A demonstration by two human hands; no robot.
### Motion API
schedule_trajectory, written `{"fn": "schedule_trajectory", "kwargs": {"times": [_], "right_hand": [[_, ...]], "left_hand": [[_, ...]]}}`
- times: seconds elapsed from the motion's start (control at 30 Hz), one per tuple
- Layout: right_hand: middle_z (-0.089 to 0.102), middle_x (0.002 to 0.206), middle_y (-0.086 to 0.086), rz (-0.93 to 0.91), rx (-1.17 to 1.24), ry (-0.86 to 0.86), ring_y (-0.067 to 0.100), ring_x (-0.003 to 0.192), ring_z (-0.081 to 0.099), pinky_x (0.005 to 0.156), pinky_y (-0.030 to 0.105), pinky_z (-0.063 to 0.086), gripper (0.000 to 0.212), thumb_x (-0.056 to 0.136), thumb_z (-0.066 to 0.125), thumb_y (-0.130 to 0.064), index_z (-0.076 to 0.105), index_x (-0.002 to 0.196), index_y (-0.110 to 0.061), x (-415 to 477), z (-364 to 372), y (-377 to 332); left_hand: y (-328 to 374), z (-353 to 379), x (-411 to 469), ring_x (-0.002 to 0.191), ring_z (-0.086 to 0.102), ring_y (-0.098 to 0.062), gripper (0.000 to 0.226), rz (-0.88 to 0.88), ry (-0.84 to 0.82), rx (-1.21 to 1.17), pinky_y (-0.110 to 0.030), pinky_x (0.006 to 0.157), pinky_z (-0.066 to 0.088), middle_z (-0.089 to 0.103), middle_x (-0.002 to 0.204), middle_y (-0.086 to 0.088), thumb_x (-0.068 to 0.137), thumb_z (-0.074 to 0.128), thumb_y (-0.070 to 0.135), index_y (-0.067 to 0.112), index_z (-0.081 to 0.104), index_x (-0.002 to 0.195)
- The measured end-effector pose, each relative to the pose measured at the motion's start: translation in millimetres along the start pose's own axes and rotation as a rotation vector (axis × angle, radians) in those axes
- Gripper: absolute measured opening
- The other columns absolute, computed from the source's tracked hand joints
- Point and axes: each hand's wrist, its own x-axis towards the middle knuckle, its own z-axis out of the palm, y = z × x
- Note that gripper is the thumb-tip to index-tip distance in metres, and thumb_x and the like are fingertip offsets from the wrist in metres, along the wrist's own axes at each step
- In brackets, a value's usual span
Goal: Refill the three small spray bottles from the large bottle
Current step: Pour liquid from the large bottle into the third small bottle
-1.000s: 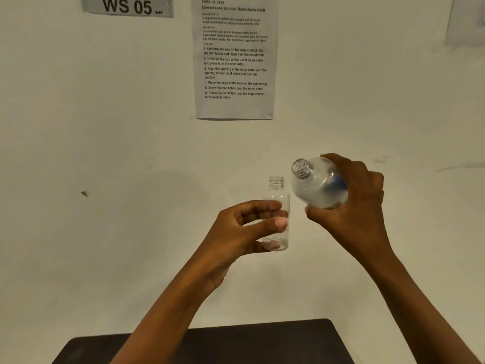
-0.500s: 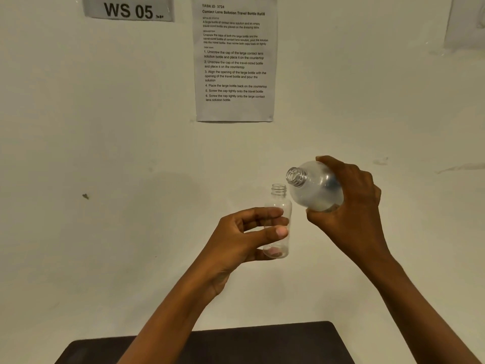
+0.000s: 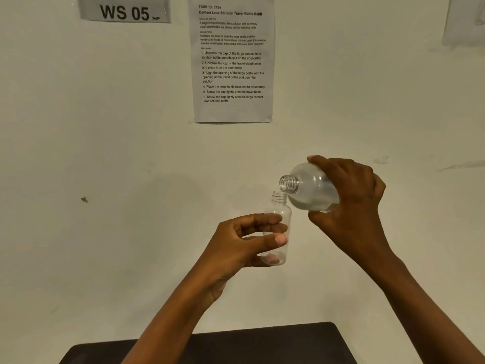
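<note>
Upper left of frame: "WS 05" sign (image 3: 124,10) on the wall; upper centre, a printed instruction sheet (image 3: 233,59); bottom centre, the edge of a dark table (image 3: 262,342) w/ nothing visible on it. Centre frame, the left hand (image 3: 236,245) holds the small clear bottle (image 3: 281,210) upright in mid-air, thumb in front and fingers curled round its body. The cap is off and it looks empty, no liquid showing at the bottom. Just right of and slightly above its neck is the large bottle (image 3: 312,191), also uncapped and tipped w/ its mouth toward the small one's opening, close but apparently not touching. Some clear liquid sits low in its body; no stream visible. The right hand (image 3: 351,206) is wrapped round the large bottle's base end, centre-right. Judgement: early stage, approx. the align-and-pour step for one small bottle; pour not begun. Left to do: fill this one, recap, then the others. Other two small bottles and the caps aren't in view, so their status can't be told.
</note>
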Motion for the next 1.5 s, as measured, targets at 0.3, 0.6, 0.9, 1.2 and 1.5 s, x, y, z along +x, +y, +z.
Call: {"fn": "schedule_trajectory", "kwargs": {"times": [0.3,0.6,0.9,1.2,1.5], "right_hand": [[0.054,0.113,0.000,-0.041,-0.058,0.007,0.018,0.110,0.037,0.090,0.024,0.012,0.069,0.057,0.063,-0.015,0.045,0.121,-0.031,1.6,-1.5,2.3],[0.055,0.113,0.001,-0.067,-0.103,0.008,0.020,0.113,0.037,0.098,0.036,0.016,0.074,0.058,0.074,-0.006,0.046,0.123,-0.030,1.2,-1.8,5.6],[0.055,0.113,0.002,-0.095,-0.130,0.024,0.023,0.113,0.040,0.100,0.036,0.015,0.065,0.060,0.065,-0.016,0.049,0.122,-0.028,2.8,-1.0,5.2],[0.056,0.114,0.003,-0.106,-0.144,0.021,0.024,0.113,0.042,0.100,0.036,0.014,0.064,0.061,0.064,-0.015,0.051,0.122,-0.028,6.2,-2.4,4.1],[0.055,0.115,0.003,-0.124,-0.153,0.001,0.023,0.114,0.039,0.101,0.037,0.012,0.072,0.058,0.073,-0.006,0.050,0.122,-0.029,8.4,-4.2,3.4]], "left_hand": [[-2.4,-0.5,-0.3,0.092,0.070,-0.019,0.029,-0.006,-0.005,-0.009,-0.033,0.070,0.060,0.074,0.099,0.000,0.073,0.072,0.013,0.021,0.069,0.101],[-4.1,-0.7,-0.7,0.093,0.070,-0.020,0.037,-0.018,-0.015,-0.013,-0.034,0.072,0.060,0.073,0.101,0.000,0.064,0.074,0.021,0.022,0.070,0.101],[-5.6,-1.2,-1.0,0.092,0.070,-0.020,0.037,-0.020,-0.022,-0.014,-0.034,0.071,0.060,0.073,0.101,-0.001,0.065,0.074,0.020,0.021,0.070,0.101],[-5.4,-1.4,0.1,0.091,0.071,-0.021,0.039,-0.011,-0.019,-0.028,-0.032,0.068,0.060,0.073,0.100,-0.001,0.059,0.074,0.023,0.022,0.071,0.098],[-5.7,-1.2,-0.3,0.090,0.071,-0.019,0.037,-0.003,-0.018,-0.036,-0.030,0.066,0.059,0.074,0.098,0.001,0.059,0.075,0.024,0.025,0.070,0.096]]}}
